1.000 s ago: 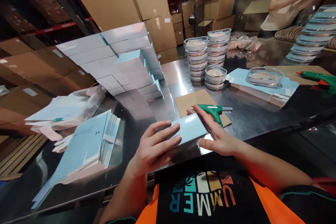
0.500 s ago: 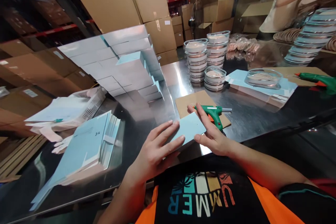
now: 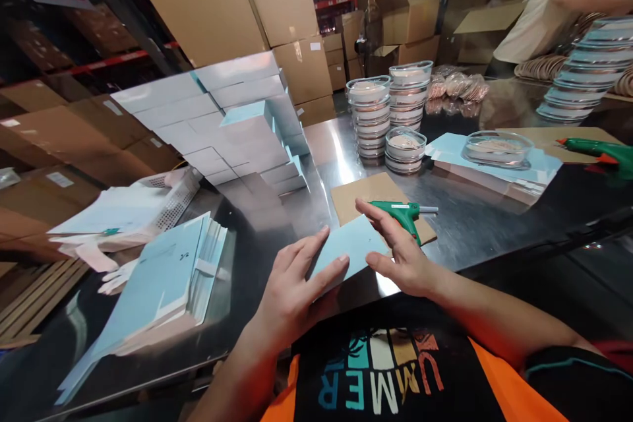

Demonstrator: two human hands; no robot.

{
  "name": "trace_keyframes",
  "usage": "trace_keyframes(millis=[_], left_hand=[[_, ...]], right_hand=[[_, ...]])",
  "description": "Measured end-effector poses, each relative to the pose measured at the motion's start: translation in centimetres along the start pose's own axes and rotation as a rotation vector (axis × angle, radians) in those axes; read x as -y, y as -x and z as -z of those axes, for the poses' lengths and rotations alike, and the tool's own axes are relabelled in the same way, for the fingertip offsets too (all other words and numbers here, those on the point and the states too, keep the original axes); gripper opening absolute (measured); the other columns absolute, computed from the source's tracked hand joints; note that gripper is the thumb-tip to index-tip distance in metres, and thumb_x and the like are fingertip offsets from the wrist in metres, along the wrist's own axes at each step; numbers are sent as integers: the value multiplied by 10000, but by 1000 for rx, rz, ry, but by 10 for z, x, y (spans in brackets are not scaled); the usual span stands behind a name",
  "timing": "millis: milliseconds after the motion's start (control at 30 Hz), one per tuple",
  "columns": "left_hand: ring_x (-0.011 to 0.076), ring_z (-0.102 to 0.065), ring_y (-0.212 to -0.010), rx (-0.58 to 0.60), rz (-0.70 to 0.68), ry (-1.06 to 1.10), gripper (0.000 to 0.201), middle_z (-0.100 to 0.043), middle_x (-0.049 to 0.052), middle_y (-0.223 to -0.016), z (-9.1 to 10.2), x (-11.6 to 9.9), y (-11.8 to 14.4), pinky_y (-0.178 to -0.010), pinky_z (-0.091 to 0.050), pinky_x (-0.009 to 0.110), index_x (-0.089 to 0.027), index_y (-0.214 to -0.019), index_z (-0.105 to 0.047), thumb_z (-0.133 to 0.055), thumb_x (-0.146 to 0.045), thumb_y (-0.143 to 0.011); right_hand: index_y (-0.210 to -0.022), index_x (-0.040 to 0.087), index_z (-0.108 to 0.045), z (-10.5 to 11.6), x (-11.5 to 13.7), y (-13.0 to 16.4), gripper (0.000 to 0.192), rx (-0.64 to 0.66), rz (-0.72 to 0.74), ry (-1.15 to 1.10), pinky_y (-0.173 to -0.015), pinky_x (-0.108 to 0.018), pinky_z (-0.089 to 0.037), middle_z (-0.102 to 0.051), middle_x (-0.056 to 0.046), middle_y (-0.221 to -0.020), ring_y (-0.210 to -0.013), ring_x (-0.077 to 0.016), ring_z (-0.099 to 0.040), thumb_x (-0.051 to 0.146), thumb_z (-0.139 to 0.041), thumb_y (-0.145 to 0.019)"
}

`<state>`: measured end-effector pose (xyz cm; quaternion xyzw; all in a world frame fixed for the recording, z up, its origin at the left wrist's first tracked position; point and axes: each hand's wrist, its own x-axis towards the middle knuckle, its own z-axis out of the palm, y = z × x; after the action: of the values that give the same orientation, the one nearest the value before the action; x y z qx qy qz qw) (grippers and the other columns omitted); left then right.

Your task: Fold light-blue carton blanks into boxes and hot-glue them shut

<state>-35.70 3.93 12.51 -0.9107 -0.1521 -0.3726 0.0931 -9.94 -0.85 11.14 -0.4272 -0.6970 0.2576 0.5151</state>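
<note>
Between my two hands is a small light blue cardboard box, low over the near edge of the metal table. My left hand grips its left end, with the thumb lying across the top face. At the other end, my right hand has its fingers along the far side and its thumb at the near corner. Just beyond the right hand lies a green glue gun on a brown cardboard sheet. The underside of the box is hidden.
White-sided boxes are stacked at back left. Flat blue card sheets and a white basket lie left. Stacked clear round containers stand behind. Another glue gun rests right. A person works at far right.
My left fingers have shifted toward the box's far edge, showing more of its top. The right fingers have drawn closer together. The person at the back has moved an arm to the right.
</note>
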Motion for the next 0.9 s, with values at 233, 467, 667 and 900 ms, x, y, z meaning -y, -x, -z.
trace_keyframes(millis=[233, 467, 667, 900], left_hand=[[343, -637, -1307, -110, -19, -221, 565, -433, 127, -1719, -6, -6, 0, -1053, -470, 447, -301, -1472, -648, -695, -165, -926], [333, -630, -1363, -118, -53, -292, 435, -463, 191, -1686, -9, -11, -3, -1064, -458, 412, -231, -1362, -716, -679, -103, -949], [330, -686, -1272, -145, -24, -302, 341, -634, 213, -1514, -13, -11, -2, -1025, -471, 415, -234, -1284, -750, -677, -123, -970], [339, -683, -1269, -153, -26, -290, 345, -646, 215, -1493, -15, -7, -1, -1018, -469, 423, -236, -1281, -746, -674, -123, -963]], right_hand=[[-962, 229, -626, 3, 14, -17, 522, -158, -191, 229, -697, -339, -520, -676, -51, -898, -756, -200, -602, 732, -728, -868], [-876, 237, -539, -10, 10, -20, 448, -158, -279, 104, -541, -284, -294, -502, 49, -634, -566, -136, -424, 657, -692, -899], [-885, 218, -588, -11, 5, -22, 348, -117, -261, 23, -575, -294, -338, -566, 19, -706, -607, -143, -455, 558, -642, -933], [-877, 214, -636, -7, 2, -21, 277, -88, -274, 17, -581, -296, -376, -599, 7, -684, -617, -161, -511, 484, -615, -937]])
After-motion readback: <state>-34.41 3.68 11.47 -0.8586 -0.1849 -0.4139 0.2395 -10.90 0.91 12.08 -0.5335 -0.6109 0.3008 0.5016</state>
